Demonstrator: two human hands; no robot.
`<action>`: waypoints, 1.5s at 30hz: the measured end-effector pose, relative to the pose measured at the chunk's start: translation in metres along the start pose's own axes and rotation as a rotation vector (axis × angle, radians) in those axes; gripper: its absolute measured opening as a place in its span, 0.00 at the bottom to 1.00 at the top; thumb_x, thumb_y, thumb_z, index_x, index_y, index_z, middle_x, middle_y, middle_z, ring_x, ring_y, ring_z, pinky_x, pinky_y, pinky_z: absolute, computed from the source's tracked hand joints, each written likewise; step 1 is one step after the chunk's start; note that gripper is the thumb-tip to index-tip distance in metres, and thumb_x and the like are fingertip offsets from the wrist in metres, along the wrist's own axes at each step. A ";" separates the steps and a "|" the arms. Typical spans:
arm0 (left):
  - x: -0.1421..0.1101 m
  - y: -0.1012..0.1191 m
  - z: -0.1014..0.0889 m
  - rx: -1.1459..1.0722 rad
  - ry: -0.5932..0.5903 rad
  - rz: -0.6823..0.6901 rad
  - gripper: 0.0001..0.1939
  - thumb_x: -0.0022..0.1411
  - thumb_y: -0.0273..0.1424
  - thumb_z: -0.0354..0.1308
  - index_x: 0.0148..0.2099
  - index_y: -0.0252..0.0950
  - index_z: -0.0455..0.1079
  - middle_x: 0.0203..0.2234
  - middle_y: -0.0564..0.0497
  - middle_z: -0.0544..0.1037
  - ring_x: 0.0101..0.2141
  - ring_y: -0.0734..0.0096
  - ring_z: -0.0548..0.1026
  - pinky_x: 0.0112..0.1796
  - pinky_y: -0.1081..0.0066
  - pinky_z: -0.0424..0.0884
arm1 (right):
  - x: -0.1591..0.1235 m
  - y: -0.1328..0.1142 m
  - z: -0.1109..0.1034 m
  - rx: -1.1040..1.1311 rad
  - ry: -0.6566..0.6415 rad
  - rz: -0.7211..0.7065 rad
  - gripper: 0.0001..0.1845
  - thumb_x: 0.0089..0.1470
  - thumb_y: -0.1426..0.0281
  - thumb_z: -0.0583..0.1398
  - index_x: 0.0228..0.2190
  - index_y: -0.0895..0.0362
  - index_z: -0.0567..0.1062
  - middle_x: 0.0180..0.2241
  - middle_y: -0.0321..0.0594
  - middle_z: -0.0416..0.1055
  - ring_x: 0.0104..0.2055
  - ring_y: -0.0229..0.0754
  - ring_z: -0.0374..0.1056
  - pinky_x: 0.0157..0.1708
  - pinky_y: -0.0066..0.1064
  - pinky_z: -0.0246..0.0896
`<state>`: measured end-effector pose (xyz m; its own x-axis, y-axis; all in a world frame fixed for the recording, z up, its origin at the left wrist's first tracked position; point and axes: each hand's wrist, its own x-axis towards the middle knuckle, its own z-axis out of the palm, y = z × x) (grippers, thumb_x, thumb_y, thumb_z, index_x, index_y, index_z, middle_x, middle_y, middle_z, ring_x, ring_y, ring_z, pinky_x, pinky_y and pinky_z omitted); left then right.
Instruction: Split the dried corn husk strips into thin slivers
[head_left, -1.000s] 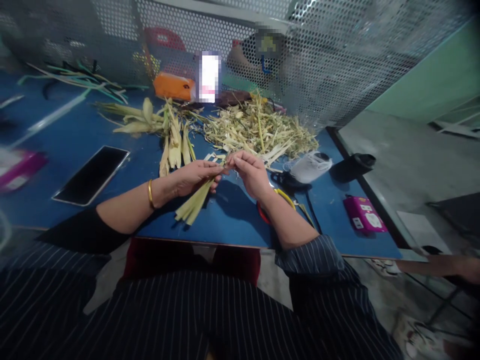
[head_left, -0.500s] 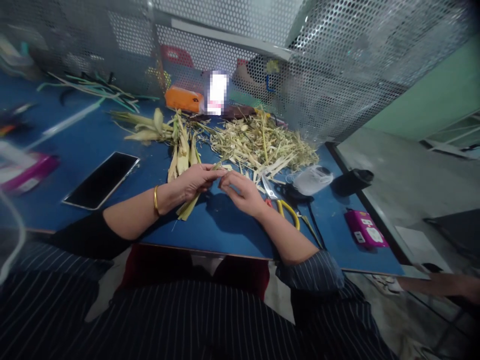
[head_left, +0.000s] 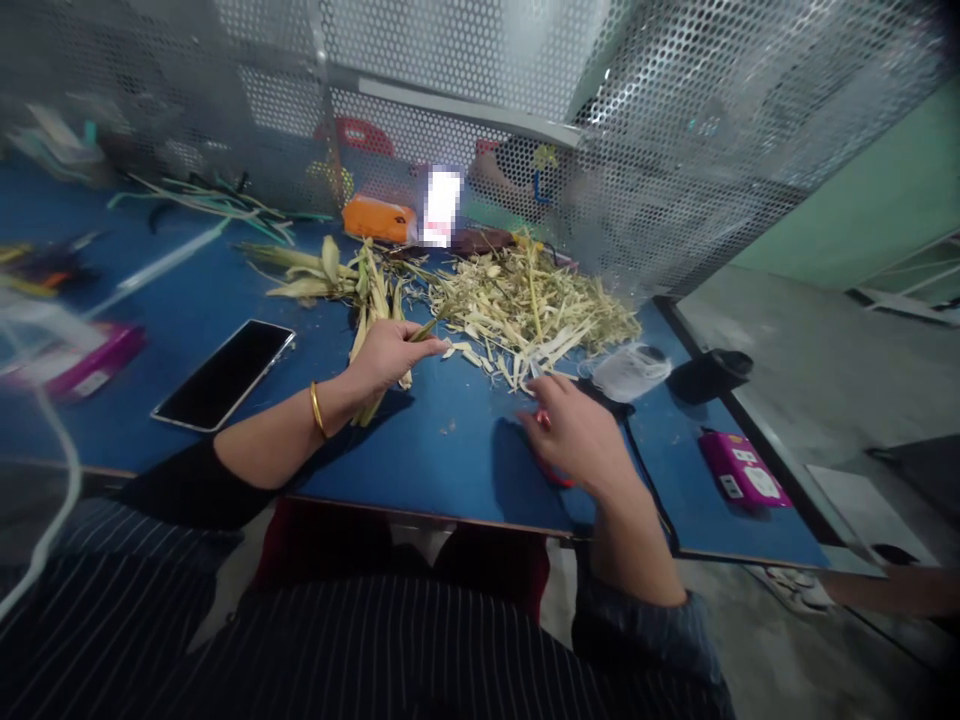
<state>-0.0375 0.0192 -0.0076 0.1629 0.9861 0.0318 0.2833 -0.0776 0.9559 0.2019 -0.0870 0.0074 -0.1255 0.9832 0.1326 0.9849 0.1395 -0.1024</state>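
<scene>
My left hand [head_left: 390, 355] is closed, pinching a strip of corn husk [head_left: 422, 331] between thumb and fingers. The husk's pale lower end [head_left: 366, 412] hangs out below the palm. To the right, my right hand [head_left: 574, 425] hovers over or touches a pair of scissors, its thumb and fingers apart. Red handle parts [head_left: 556, 474] of the scissors show beneath the hand, and the rest is mostly covered. Behind my left hand lie more corn husks [head_left: 367, 290]. A heap of shredded husk [head_left: 540, 295] is spread farther back.
A phone [head_left: 227, 375] lies left on the blue table [head_left: 442, 450]. An orange pack [head_left: 379, 217] and a lit, blurred-out screen [head_left: 442, 205] stand by the perforated metal screen [head_left: 450, 60]. Rightward are a clear plastic cup [head_left: 631, 372], a black cylinder [head_left: 709, 375] and a purple pack [head_left: 744, 470].
My right hand has left the husk and moved right and down to the scissors. My left hand stays closed on the husk. The whole view has shifted slightly.
</scene>
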 end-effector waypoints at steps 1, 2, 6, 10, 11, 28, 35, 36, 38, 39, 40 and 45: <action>0.000 0.000 0.000 -0.010 0.006 -0.004 0.14 0.47 0.39 0.67 0.27 0.32 0.76 0.16 0.58 0.61 0.20 0.80 0.54 0.23 0.72 0.49 | -0.009 0.006 0.001 -0.087 -0.037 0.102 0.13 0.58 0.62 0.55 0.41 0.58 0.70 0.40 0.46 0.70 0.38 0.45 0.69 0.31 0.31 0.54; 0.000 0.000 0.000 -0.020 0.011 -0.006 0.13 0.47 0.38 0.68 0.26 0.32 0.75 0.16 0.58 0.61 0.20 0.80 0.54 0.23 0.72 0.49 | -0.017 0.011 0.004 -0.146 -0.083 0.177 0.14 0.58 0.61 0.55 0.39 0.59 0.70 0.38 0.47 0.70 0.37 0.47 0.69 0.31 0.32 0.53; 0.000 0.001 0.001 -0.038 0.012 -0.010 0.13 0.46 0.38 0.68 0.24 0.33 0.73 0.15 0.58 0.60 0.20 0.80 0.53 0.23 0.72 0.49 | -0.033 0.020 0.015 -0.238 -0.133 0.323 0.13 0.56 0.65 0.54 0.41 0.60 0.68 0.39 0.49 0.69 0.36 0.47 0.71 0.29 0.32 0.50; 0.002 0.000 0.000 -0.046 0.021 0.000 0.13 0.46 0.38 0.67 0.26 0.32 0.75 0.17 0.58 0.62 0.21 0.79 0.55 0.23 0.73 0.51 | -0.028 0.018 0.018 -0.254 -0.178 0.366 0.14 0.54 0.68 0.53 0.41 0.60 0.68 0.36 0.49 0.70 0.34 0.49 0.72 0.26 0.32 0.47; 0.002 -0.001 -0.001 -0.046 0.024 0.007 0.12 0.46 0.37 0.67 0.27 0.32 0.75 0.17 0.57 0.63 0.21 0.79 0.56 0.24 0.73 0.51 | -0.027 0.018 0.017 -0.255 -0.185 0.370 0.14 0.54 0.68 0.53 0.42 0.61 0.68 0.35 0.50 0.71 0.34 0.50 0.72 0.27 0.32 0.48; 0.000 0.003 -0.004 0.027 0.093 0.078 0.14 0.49 0.39 0.66 0.28 0.30 0.77 0.18 0.55 0.67 0.23 0.77 0.61 0.26 0.74 0.56 | -0.053 0.014 0.022 1.560 -0.058 0.374 0.31 0.47 0.59 0.65 0.52 0.53 0.68 0.25 0.31 0.61 0.19 0.30 0.47 0.17 0.25 0.45; 0.000 0.001 -0.006 0.136 0.140 0.161 0.17 0.50 0.43 0.64 0.27 0.31 0.76 0.18 0.56 0.65 0.22 0.76 0.60 0.25 0.74 0.54 | -0.029 -0.041 0.026 2.140 -0.520 0.091 0.36 0.43 0.40 0.61 0.45 0.52 0.69 0.31 0.34 0.62 0.22 0.30 0.51 0.21 0.26 0.54; 0.001 0.000 -0.006 0.157 0.148 0.175 0.17 0.51 0.42 0.63 0.27 0.31 0.75 0.17 0.56 0.63 0.22 0.77 0.59 0.24 0.74 0.53 | -0.025 -0.046 0.026 2.176 -0.581 0.073 0.37 0.43 0.37 0.59 0.44 0.52 0.69 0.29 0.32 0.61 0.20 0.29 0.49 0.19 0.25 0.53; 0.000 -0.001 -0.006 0.206 0.168 0.212 0.16 0.54 0.40 0.59 0.25 0.31 0.72 0.17 0.57 0.59 0.22 0.77 0.57 0.24 0.74 0.51 | -0.018 -0.052 0.026 2.217 -0.667 0.051 0.38 0.45 0.35 0.54 0.42 0.54 0.70 0.26 0.30 0.59 0.17 0.27 0.45 0.16 0.23 0.48; 0.000 -0.001 -0.005 0.231 0.181 0.229 0.15 0.55 0.38 0.58 0.23 0.32 0.71 0.16 0.57 0.58 0.21 0.78 0.56 0.24 0.74 0.50 | -0.016 -0.055 0.026 2.221 -0.687 0.044 0.39 0.46 0.34 0.52 0.42 0.54 0.70 0.26 0.29 0.58 0.16 0.26 0.43 0.15 0.23 0.47; -0.001 -0.001 -0.005 0.252 0.194 0.243 0.14 0.55 0.37 0.57 0.22 0.32 0.69 0.16 0.57 0.56 0.21 0.78 0.55 0.24 0.74 0.50 | -0.014 -0.057 0.025 2.217 -0.693 0.045 0.39 0.47 0.34 0.51 0.42 0.55 0.70 0.25 0.29 0.58 0.16 0.26 0.43 0.15 0.22 0.46; -0.007 0.004 -0.004 0.307 0.208 0.263 0.18 0.56 0.37 0.55 0.18 0.35 0.58 0.16 0.57 0.52 0.21 0.78 0.53 0.24 0.73 0.48 | -0.010 -0.066 0.022 2.208 -0.658 0.104 0.38 0.50 0.36 0.50 0.43 0.56 0.70 0.24 0.29 0.59 0.15 0.26 0.44 0.14 0.22 0.48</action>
<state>-0.0416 0.0127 -0.0024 0.0829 0.9332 0.3498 0.5299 -0.3385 0.7776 0.1354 -0.1037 -0.0093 -0.5584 0.8205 -0.1225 -0.5475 -0.4754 -0.6887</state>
